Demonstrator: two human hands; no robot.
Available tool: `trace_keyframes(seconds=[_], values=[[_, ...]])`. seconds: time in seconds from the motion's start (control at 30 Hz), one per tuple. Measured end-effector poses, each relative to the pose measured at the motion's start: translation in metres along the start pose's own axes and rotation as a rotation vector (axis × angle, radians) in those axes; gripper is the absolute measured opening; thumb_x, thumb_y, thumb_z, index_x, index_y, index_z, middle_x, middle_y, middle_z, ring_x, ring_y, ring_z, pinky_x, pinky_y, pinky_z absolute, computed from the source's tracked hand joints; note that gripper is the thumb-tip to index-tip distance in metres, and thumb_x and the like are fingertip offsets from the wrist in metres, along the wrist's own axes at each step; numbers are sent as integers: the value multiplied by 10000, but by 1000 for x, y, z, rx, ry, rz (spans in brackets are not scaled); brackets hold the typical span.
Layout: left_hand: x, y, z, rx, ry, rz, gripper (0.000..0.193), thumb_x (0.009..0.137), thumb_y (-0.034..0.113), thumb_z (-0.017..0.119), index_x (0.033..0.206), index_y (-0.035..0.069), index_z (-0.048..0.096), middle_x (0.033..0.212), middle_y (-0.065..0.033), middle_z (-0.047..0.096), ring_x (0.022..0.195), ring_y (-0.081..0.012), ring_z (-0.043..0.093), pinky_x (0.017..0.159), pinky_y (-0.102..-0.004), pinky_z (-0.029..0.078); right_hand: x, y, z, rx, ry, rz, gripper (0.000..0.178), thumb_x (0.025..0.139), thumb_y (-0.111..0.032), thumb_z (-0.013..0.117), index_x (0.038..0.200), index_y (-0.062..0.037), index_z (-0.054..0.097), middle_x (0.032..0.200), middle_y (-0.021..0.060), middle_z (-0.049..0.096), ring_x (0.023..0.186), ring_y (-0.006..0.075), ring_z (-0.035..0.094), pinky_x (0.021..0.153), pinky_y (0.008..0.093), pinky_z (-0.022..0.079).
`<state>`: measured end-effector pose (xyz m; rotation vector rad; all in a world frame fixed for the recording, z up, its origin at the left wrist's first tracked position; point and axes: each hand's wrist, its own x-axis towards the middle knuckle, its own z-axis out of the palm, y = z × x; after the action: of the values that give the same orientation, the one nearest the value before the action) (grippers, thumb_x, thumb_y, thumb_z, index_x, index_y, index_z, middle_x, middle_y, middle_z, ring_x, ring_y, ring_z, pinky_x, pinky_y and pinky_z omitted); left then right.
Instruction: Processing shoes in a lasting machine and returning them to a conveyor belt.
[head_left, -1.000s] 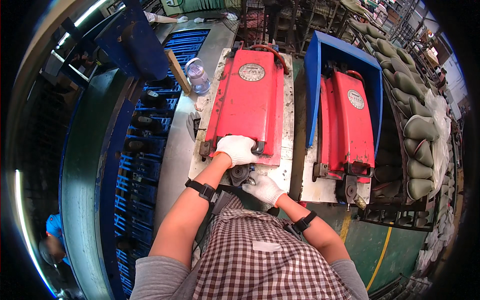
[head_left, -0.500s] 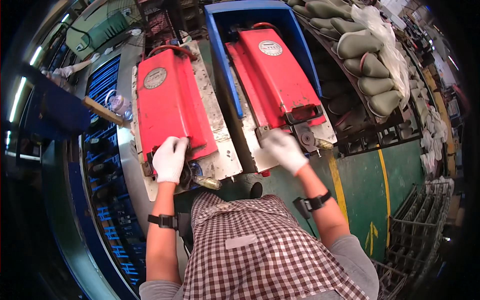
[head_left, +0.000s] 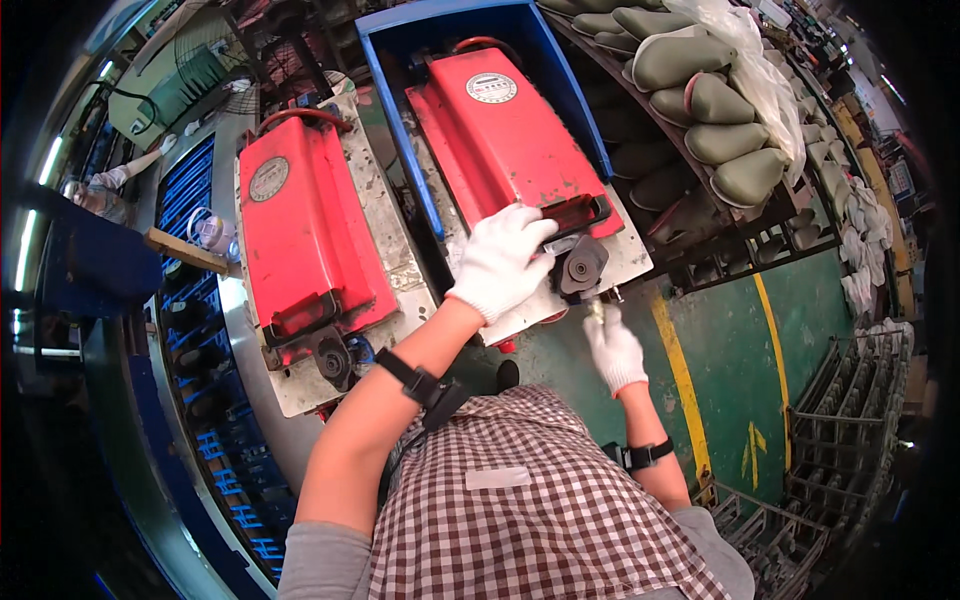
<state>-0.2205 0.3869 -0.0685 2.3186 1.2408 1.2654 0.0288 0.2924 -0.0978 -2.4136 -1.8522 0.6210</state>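
My left hand point(head_left: 503, 260), in a white knit glove, reaches across to the front of the right red machine cover point(head_left: 505, 130). Its fingers and thumb are at the left end of the black handle point(head_left: 585, 212) there, partly hiding it. Lower and to the right, my right hand point(head_left: 614, 350), gloved too, is closed around a tape-wrapped lever point(head_left: 596, 308). That lever sticks out below a dark round pivot point(head_left: 583, 268) on the pale base plate point(head_left: 628, 262). To the left lies a second red cover point(head_left: 300, 220), down on its plate, with no hand on it.
A blue metal hood point(head_left: 375, 90) surrounds the right machine's back and sides. Olive-green shoe forms point(head_left: 750, 178) fill a rack at the right. A wire rack point(head_left: 845, 410) stands on the green floor point(head_left: 730, 350). Blue-barred conveyor point(head_left: 185, 190) runs along the left.
My left hand has left the left machine and crossed to the right one. My right hand has moved down onto the lever, which now points more toward me.
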Motion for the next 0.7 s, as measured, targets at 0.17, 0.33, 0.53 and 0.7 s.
trace_keyframes(seconds=[0.17,0.33,0.53,0.7], values=[[22,8,16,171,-113,158,381,792,224,733,1158,123,705,1156,-129,658,1287,-396,542,1114,-543,430,-15,-9,-22,-50,-155,-233,463,1000,-452,563,1298,-98,566,1071,249,725,1021,445,697,871,509,547],[45,6,-21,213,-38,173,270,784,219,734,1043,147,754,1095,-119,655,1310,-390,528,1133,-550,389,23,-60,-38,90,238,-648,263,942,-286,651,1079,-68,701,1056,163,691,1069,384,649,916,476,527],[106,15,-66,129,233,200,207,781,215,740,979,162,762,1103,-105,656,1134,-329,609,997,-461,466,134,-125,-2,-159,382,-628,669,826,-457,758,1381,-109,624,1430,236,552,1337,421,481,1141,495,392],[148,11,-114,215,293,161,249,823,268,738,1046,165,780,1270,-135,658,1224,-328,603,1067,-438,467,183,-168,20,-243,340,-460,883,803,-483,800,1569,-222,446,1623,234,354,1365,486,476,1089,521,476]])
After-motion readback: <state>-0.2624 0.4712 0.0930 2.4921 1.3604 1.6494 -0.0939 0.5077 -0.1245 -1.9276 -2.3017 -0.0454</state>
